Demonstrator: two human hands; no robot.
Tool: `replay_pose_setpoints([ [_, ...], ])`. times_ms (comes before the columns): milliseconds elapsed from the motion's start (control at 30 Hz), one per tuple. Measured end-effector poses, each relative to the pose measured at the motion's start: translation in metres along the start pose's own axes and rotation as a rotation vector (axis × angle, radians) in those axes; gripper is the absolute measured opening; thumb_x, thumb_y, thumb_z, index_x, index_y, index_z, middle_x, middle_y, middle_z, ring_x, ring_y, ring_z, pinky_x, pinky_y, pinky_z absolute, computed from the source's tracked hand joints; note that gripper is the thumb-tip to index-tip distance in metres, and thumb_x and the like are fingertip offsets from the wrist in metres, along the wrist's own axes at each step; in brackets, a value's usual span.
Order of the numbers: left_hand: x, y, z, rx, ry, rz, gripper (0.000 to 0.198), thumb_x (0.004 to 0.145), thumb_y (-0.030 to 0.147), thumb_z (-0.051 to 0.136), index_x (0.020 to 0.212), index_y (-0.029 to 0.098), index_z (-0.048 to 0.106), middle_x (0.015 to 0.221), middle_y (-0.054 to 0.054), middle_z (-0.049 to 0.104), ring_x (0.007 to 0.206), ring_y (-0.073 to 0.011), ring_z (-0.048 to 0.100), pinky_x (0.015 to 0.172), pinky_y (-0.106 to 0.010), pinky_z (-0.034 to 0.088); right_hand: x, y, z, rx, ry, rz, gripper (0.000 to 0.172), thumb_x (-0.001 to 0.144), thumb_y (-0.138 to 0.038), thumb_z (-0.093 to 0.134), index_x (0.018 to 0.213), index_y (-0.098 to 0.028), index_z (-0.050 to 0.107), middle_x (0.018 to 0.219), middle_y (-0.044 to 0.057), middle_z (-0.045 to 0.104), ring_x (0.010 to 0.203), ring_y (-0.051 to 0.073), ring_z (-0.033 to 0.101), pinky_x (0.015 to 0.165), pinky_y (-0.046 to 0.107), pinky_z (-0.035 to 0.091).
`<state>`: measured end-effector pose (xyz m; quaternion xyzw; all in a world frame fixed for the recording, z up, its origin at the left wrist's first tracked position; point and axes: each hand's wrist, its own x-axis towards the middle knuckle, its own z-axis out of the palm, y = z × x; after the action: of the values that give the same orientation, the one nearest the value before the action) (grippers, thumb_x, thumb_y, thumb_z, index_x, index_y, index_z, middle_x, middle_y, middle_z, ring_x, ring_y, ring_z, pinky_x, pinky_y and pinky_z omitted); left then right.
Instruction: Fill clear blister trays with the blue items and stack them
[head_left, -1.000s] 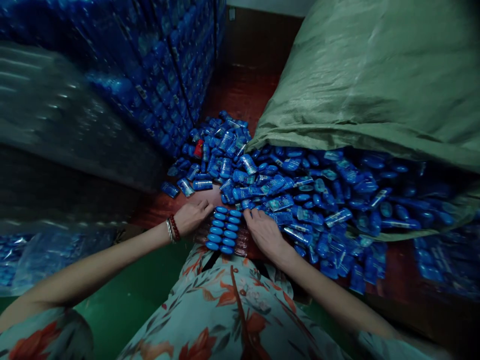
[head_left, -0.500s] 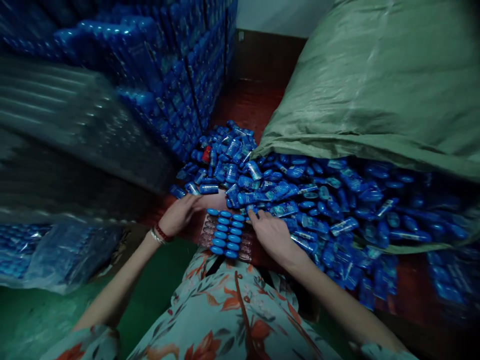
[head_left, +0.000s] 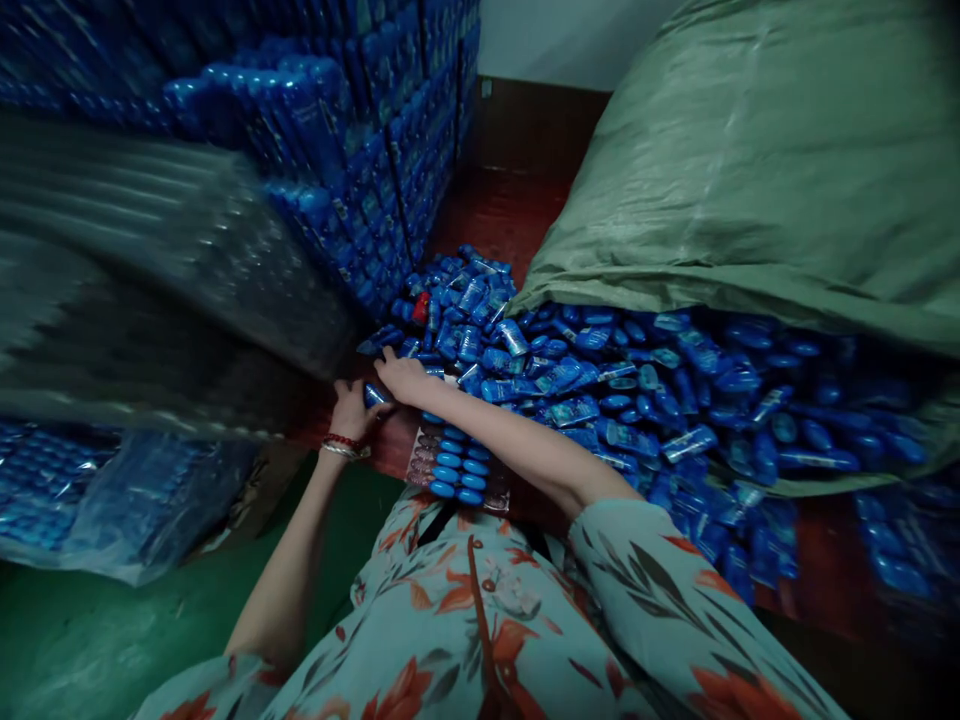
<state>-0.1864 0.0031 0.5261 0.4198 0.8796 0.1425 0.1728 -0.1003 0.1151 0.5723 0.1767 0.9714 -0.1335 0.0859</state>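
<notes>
My left hand (head_left: 351, 414), with a red and a pale bracelet at its wrist, is closed around a small blue bottle (head_left: 375, 397) at the left end of the heap. My right hand (head_left: 403, 379) reaches across my body to the left, just beside that bottle. Its fingers are curled down at the edge of the loose blue bottles (head_left: 469, 345), and whatever they grip is hidden. Below my right forearm lies a clear plastic tray (head_left: 422, 462) at the table edge, with blue bottles (head_left: 448, 461) standing in its middle rows. The forearm covers the tray's far part.
A big green woven sack (head_left: 720, 170) lies on the right, with bottles spilling from its mouth. Stacked grey trays (head_left: 150, 220) stand at left, before a tall stack of filled blue packs (head_left: 375, 150). A red item (head_left: 421, 307) sits among the bottles on the red table (head_left: 502, 215).
My right hand has swung left from the tray's right side, across to the heap's left end. My left hand has shifted slightly left and now holds a blue bottle.
</notes>
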Motion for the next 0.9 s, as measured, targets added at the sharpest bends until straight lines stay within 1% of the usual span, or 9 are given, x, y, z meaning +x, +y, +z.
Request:
replay_pose_setpoints([
  [133, -0.006, -0.015, 0.001, -0.161, 0.016, 0.042, 0.054, 0.063, 0.040, 0.073, 0.104, 0.012, 0.052, 0.102, -0.011, 0.053, 0.095, -0.0261, 0.059, 0.084, -0.038, 0.048, -0.003, -0.003, 0.004, 0.018, -0.004, -0.008, 0.037, 0.083, -0.006, 0.043, 0.120, -0.006, 0.043, 0.126, 0.024, 0.044, 0.101, 0.025, 0.060, 0.080, 0.036, 0.050],
  [267, -0.023, -0.013, -0.006, -0.328, 0.086, 0.140, 0.033, 0.074, 0.037, 0.061, 0.097, 0.015, 0.053, 0.090, -0.005, 0.060, 0.084, -0.0195, 0.059, 0.080, -0.034, 0.048, -0.008, 0.001, 0.000, 0.048, -0.002, -0.086, 0.045, 0.082, -0.007, 0.047, 0.126, -0.011, 0.036, 0.115, 0.016, 0.054, 0.100, 0.024, 0.059, 0.082, 0.036, 0.048],
  [333, -0.038, -0.009, -0.010, -0.372, 0.154, 0.179, 0.030, 0.078, 0.037, 0.055, 0.099, 0.016, 0.054, 0.091, -0.005, 0.060, 0.083, -0.0183, 0.058, 0.079, -0.033, 0.047, -0.022, 0.008, -0.010, 0.131, 0.062, -0.126, 0.038, 0.085, -0.011, 0.046, 0.123, -0.015, 0.039, 0.115, 0.012, 0.054, 0.098, 0.022, 0.059, 0.082, 0.035, 0.047],
  [467, -0.068, 0.004, -0.011, -0.469, 0.190, 0.244, 0.025, 0.083, 0.036, 0.053, 0.100, 0.018, 0.054, 0.092, -0.004, 0.058, 0.083, -0.0172, 0.057, 0.077, -0.031, 0.048, -0.093, 0.034, -0.038, 0.582, 0.262, -0.052, 0.023, 0.093, -0.026, 0.037, 0.115, -0.019, 0.040, 0.105, 0.004, 0.056, 0.089, 0.014, 0.057, 0.079, 0.027, 0.046],
  [567, -0.080, 0.017, -0.004, -0.491, 0.147, 0.338, 0.017, 0.086, 0.032, 0.050, 0.097, 0.019, 0.054, 0.092, -0.005, 0.058, 0.086, -0.0173, 0.057, 0.078, -0.031, 0.049, -0.167, 0.056, -0.044, 0.900, 0.332, 0.209, 0.025, 0.093, -0.030, 0.034, 0.117, -0.022, 0.034, 0.088, -0.002, 0.054, 0.066, 0.010, 0.054, 0.065, 0.024, 0.046],
  [633, -0.080, 0.024, 0.003, -0.464, 0.112, 0.419, 0.016, 0.088, 0.028, 0.047, 0.098, 0.019, 0.055, 0.094, -0.006, 0.058, 0.089, -0.0176, 0.056, 0.081, -0.032, 0.049, -0.209, 0.064, -0.033, 0.968, 0.412, 0.364, 0.022, 0.090, -0.032, 0.041, 0.109, -0.022, 0.040, 0.084, -0.002, 0.053, 0.063, 0.010, 0.051, 0.061, 0.023, 0.045],
  [700, -0.078, 0.027, 0.010, -0.415, 0.071, 0.505, 0.018, 0.090, 0.024, 0.043, 0.102, 0.020, 0.056, 0.098, -0.007, 0.057, 0.092, -0.0173, 0.057, 0.083, -0.032, 0.049, -0.237, 0.063, -0.011, 0.948, 0.512, 0.473, 0.021, 0.085, -0.034, 0.051, 0.101, -0.021, 0.047, 0.086, 0.000, 0.054, 0.068, 0.012, 0.053, 0.061, 0.024, 0.046],
  [800, -0.071, 0.024, 0.016, -0.310, 0.021, 0.630, 0.026, 0.091, 0.019, 0.037, 0.109, 0.020, 0.056, 0.098, -0.007, 0.056, 0.088, -0.0147, 0.058, 0.077, -0.027, 0.050, -0.251, 0.048, 0.028, 0.803, 0.648, 0.559, 0.016, 0.083, -0.032, 0.055, 0.093, -0.021, 0.052, 0.091, 0.003, 0.056, 0.081, 0.016, 0.056, 0.071, 0.028, 0.048],
  [900, -0.067, 0.018, 0.017, -0.167, 0.000, 0.763, 0.032, 0.092, 0.016, 0.033, 0.116, 0.019, 0.054, 0.097, -0.007, 0.055, 0.083, -0.0131, 0.058, 0.071, -0.023, 0.049, -0.249, 0.032, 0.060, 0.665, 0.734, 0.516, 0.010, 0.087, -0.026, 0.050, 0.093, -0.020, 0.056, 0.096, 0.005, 0.057, 0.091, 0.016, 0.057, 0.082, 0.032, 0.047],
])
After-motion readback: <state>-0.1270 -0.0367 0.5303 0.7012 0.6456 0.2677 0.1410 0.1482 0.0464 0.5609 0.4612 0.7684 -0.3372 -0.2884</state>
